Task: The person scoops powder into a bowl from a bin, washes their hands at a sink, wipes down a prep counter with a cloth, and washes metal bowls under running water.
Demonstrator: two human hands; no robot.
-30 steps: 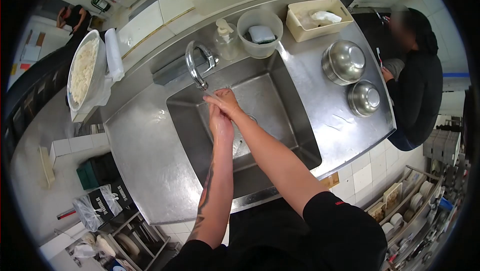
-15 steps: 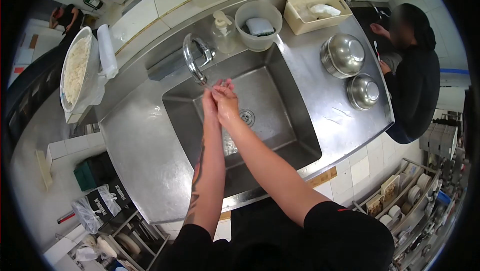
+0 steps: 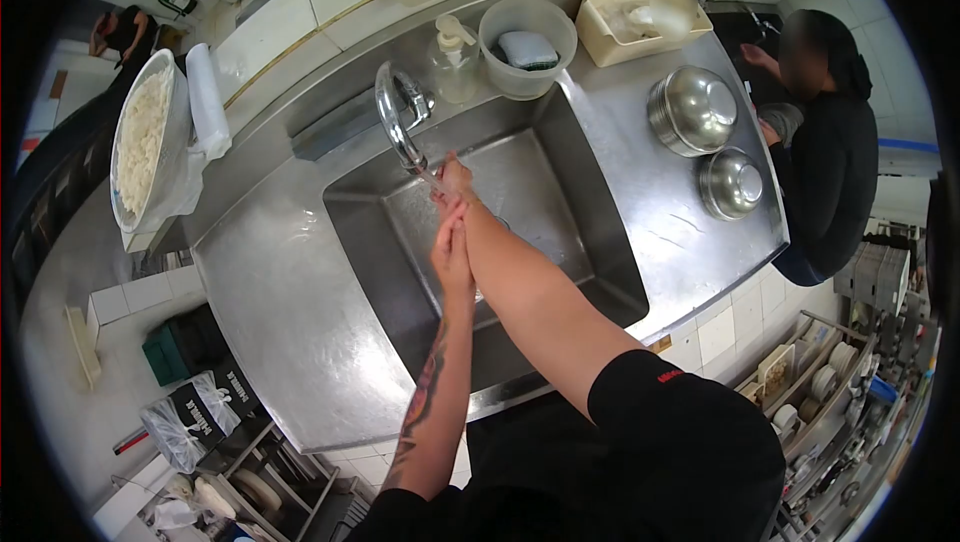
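Note:
My right hand (image 3: pixel 454 178) is under the curved chrome faucet (image 3: pixel 388 117), where a thin stream of water runs onto it. Its fingers are partly hidden but look loosely open, with nothing seen in them. Wrapped against my right wrist is my left hand (image 3: pixel 452 247), closed on it from the near left side. Both hands are over the steel sink (image 3: pixel 540 182), and my right forearm covers most of the drain.
Behind the sink stand a soap pump bottle (image 3: pixel 455 67), a clear tub (image 3: pixel 495 22) with a sponge and a cream bin (image 3: pixel 600 37). Two steel bowls (image 3: pixel 692 110) lie upturned at right. A rice-filled container (image 3: pixel 145 142) is at left. Another person (image 3: pixel 830 162) works at right.
My hands were together under the faucet. My left hand has slid back to my right wrist, and my right hand stays under the water.

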